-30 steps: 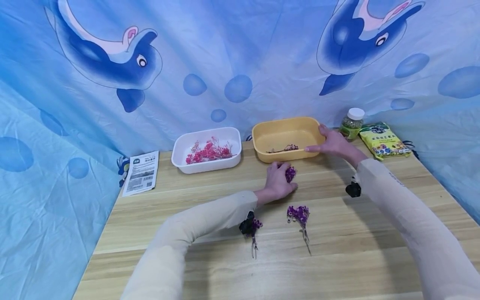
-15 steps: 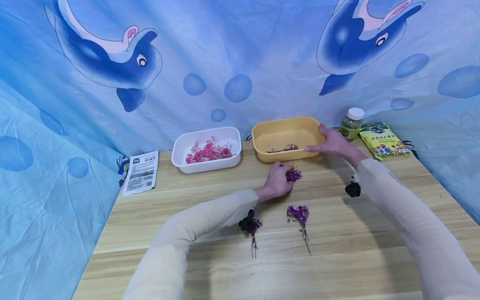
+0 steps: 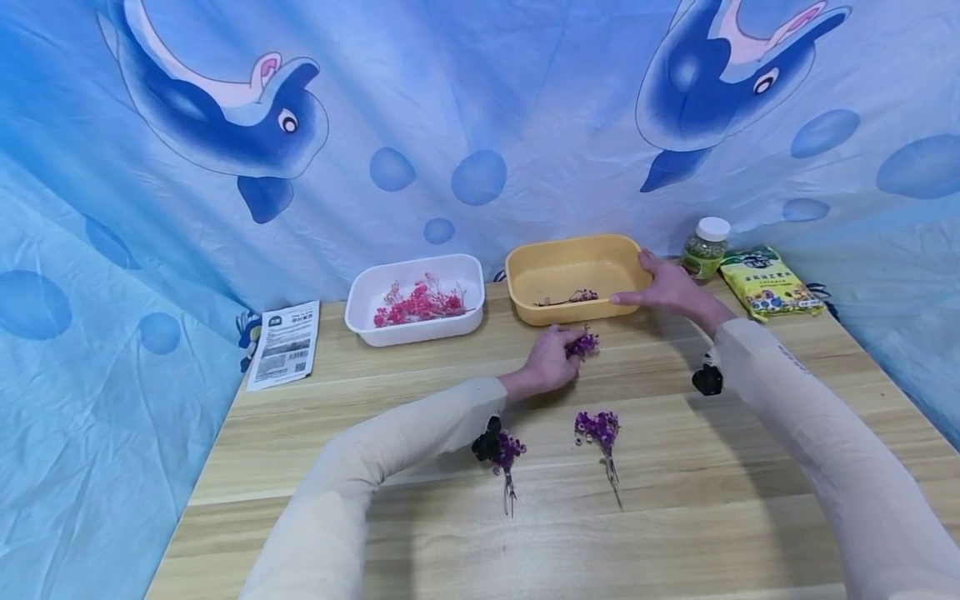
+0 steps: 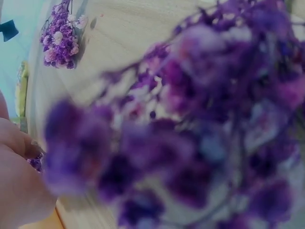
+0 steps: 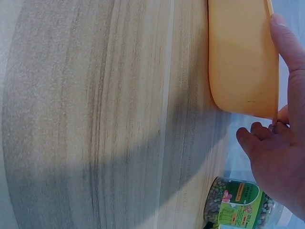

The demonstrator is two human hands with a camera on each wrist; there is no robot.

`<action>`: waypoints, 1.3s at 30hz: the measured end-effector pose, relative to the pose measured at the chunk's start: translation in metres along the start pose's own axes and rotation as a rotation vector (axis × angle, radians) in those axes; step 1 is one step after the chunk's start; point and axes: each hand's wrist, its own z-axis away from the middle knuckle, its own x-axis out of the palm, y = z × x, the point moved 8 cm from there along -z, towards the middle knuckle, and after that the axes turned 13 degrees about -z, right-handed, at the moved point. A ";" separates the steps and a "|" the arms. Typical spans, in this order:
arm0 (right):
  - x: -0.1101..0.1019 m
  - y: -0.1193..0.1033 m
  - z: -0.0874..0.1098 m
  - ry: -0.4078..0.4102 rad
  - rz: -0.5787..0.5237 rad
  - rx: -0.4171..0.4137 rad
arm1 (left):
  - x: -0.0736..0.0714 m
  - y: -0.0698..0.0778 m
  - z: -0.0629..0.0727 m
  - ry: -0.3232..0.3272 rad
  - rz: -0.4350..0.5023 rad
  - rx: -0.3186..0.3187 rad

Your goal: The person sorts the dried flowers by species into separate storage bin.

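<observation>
My left hand [image 3: 551,358] pinches a small sprig of purple dried flowers [image 3: 583,343] just in front of the yellow tub [image 3: 577,312]. Its fingers partly hide the sprig. My right hand [image 3: 667,285] grips the tub's right end, thumb along the front rim, as the right wrist view also shows. Inside the tub lies a thin dark sprig [image 3: 567,297]. Two more purple bunches rest on the table: one bunch [image 3: 508,454] beside my left wrist, the other bunch [image 3: 600,433] to its right. The nearer one fills the left wrist view as blurred blossoms [image 4: 190,143].
A white tub [image 3: 416,333] with pink dried flowers [image 3: 420,304] stands left of the yellow one. At the far left lies a printed packet [image 3: 283,346]. A jar [image 3: 703,250] with a white lid and a yellow bag [image 3: 768,283] stand at the back right, before a blue curtain.
My left hand has drawn slightly left, and the purple sprig has shifted a little in its fingers. The right hand keeps its place on the yellow tub.
</observation>
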 end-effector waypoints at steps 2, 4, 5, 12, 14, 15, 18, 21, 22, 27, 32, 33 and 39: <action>0.000 0.000 0.000 -0.001 -0.003 0.001 | -0.002 -0.001 0.001 0.010 0.051 0.007; 0.000 0.000 0.000 -0.002 -0.007 0.002 | -0.003 -0.002 0.003 0.013 0.106 0.009; 0.000 0.000 0.000 -0.002 -0.008 0.002 | -0.004 -0.003 0.004 0.013 0.133 0.008; 0.000 0.002 0.000 0.000 -0.018 0.012 | -0.007 -0.009 0.009 0.017 0.289 0.034; 0.000 0.002 0.001 0.001 -0.024 0.011 | -0.009 -0.011 0.011 0.018 0.328 0.036; 0.001 0.002 0.001 0.000 -0.029 0.010 | -0.010 -0.012 0.012 0.020 0.341 0.034; 0.002 0.003 0.001 -0.002 -0.035 0.012 | -0.013 -0.013 0.015 0.026 0.360 0.036; 0.002 0.002 0.001 -0.001 -0.030 0.011 | -0.017 -0.012 0.017 0.032 0.369 0.036; 0.002 0.002 0.001 0.002 -0.026 0.012 | -0.018 -0.011 0.017 0.035 0.366 0.040; 0.001 0.002 0.002 0.009 -0.025 0.006 | -0.026 -0.008 0.017 0.059 0.356 0.061; 0.000 0.002 0.002 0.014 -0.017 0.005 | -0.039 -0.006 0.017 0.077 0.402 0.044; 0.000 0.002 0.002 0.013 -0.014 0.005 | -0.042 -0.006 0.016 0.086 0.398 0.046; 0.002 0.003 0.001 -0.002 -0.007 -0.001 | -0.054 -0.010 0.010 0.107 0.472 0.049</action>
